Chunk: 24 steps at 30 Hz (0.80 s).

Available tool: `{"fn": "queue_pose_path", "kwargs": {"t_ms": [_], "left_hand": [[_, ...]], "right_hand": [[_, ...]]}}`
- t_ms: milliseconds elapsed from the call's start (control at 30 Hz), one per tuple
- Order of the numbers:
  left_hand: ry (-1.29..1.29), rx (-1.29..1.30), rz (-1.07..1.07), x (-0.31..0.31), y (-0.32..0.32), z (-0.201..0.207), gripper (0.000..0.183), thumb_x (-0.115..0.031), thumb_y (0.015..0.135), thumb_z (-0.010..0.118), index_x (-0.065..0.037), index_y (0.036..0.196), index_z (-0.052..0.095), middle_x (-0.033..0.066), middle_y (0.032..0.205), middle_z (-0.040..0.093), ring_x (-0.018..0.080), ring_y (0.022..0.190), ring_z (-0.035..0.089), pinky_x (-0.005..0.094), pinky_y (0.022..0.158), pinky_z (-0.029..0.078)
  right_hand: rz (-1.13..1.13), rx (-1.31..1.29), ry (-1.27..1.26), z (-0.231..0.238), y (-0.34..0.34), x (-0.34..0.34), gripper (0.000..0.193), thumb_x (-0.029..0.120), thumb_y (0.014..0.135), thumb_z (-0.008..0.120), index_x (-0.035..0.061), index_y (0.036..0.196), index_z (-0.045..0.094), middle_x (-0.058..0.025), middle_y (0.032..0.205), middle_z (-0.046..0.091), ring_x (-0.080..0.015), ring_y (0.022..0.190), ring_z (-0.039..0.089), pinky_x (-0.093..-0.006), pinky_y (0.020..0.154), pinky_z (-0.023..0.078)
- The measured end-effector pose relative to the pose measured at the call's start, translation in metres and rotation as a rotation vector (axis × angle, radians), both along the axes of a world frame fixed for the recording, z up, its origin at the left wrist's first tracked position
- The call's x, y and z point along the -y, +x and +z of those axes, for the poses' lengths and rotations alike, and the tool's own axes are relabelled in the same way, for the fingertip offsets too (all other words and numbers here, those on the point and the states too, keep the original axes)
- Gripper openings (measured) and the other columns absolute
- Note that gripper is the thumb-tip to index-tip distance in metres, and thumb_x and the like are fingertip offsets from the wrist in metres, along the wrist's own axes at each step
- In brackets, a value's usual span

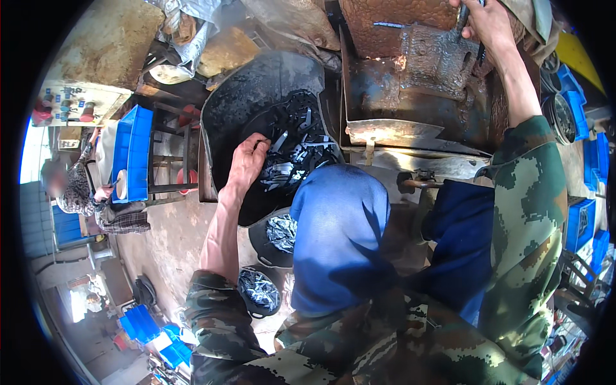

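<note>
My left hand (249, 160) is at the inner edge of a large black tub (256, 77), its thumb and fingers drawn together beside the metal strips (295, 151) heaped inside. Whatever sits between those fingertips is too small to make out. Up at the right, my right hand (491, 25) grips a dark, narrow metal piece (462, 16) above a rusty, wet-looking metal machine bed (443, 61). Another dark, thin piece (481, 54) shows just below that hand; whether the two are joined I cannot tell. A single strip (388, 25) lies on the brown surface farther left.
Two black buckets (260, 292) of shiny strips stand left of my blue-covered knee (340, 224). The machine's metal front edge (391, 131) lies ahead. A pipe with a valve (420, 183) sits below it. Another person (80, 183) is by a blue crate (131, 154) at far left.
</note>
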<state>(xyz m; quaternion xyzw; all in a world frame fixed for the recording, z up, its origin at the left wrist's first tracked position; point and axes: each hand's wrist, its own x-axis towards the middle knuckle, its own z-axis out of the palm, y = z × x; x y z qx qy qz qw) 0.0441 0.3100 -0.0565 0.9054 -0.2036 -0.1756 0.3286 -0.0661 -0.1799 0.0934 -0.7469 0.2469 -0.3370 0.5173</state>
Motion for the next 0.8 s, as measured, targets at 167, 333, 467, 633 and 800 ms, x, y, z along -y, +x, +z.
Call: {"fn": "queue_pose_path", "kwargs": {"t_ms": [167,333,467,633,800], "left_hand": [[-0.15,-0.155,0.063,-0.003,-0.006,-0.007,0.023,-0.019,0.097,0.055,-0.003,0.11,0.067,0.0064,0.088,0.068,0.0121,0.073,0.057,0.0285,0.072,0.049],[-0.101,-0.113,0.137,-0.007,-0.014,-0.006,0.025,-0.017,0.096,0.059,-0.001,0.115,0.067,0.0077,0.09,0.069,0.0148,0.075,0.059,0.029,0.076,0.051],[0.01,-0.055,0.05,-0.012,-0.011,0.008,0.023,-0.014,0.094,0.06,0.0,0.112,0.067,0.0076,0.086,0.068,0.0155,0.075,0.059,0.0298,0.074,0.05],[-0.042,-0.018,0.017,-0.003,-0.01,0.023,0.016,-0.009,0.092,0.058,0.001,0.104,0.064,0.004,0.077,0.06,0.0122,0.072,0.054,0.0286,0.069,0.046],[-0.254,-0.02,-0.05,0.027,-0.015,0.045,0.015,-0.009,0.099,0.053,-0.007,0.108,0.065,-0.0042,0.078,0.056,0.0027,0.069,0.044,0.0199,0.061,0.036]], "right_hand": [[-0.009,0.005,0.001,0.001,-0.001,-0.002,0.024,0.027,0.098,0.065,0.0054,0.107,0.057,-0.0043,0.077,0.064,-0.0131,0.049,0.054,-0.0292,0.038,0.047],[-0.016,-0.013,0.024,0.002,0.0,0.0,0.026,0.028,0.098,0.065,0.0051,0.107,0.057,-0.0047,0.078,0.064,-0.0135,0.049,0.055,-0.0294,0.038,0.048],[-0.008,-0.001,0.018,-0.002,0.001,0.003,0.026,0.028,0.098,0.065,0.0052,0.107,0.057,-0.0051,0.078,0.064,-0.0137,0.049,0.055,-0.0295,0.038,0.048],[0.008,0.011,0.001,-0.005,0.002,0.007,0.027,0.029,0.097,0.066,0.0053,0.107,0.057,-0.0054,0.078,0.064,-0.0139,0.05,0.055,-0.0296,0.038,0.048],[0.015,0.016,0.006,-0.006,0.002,0.007,0.027,0.029,0.097,0.066,0.0054,0.107,0.057,-0.0059,0.078,0.064,-0.0142,0.05,0.055,-0.03,0.038,0.049]]}}
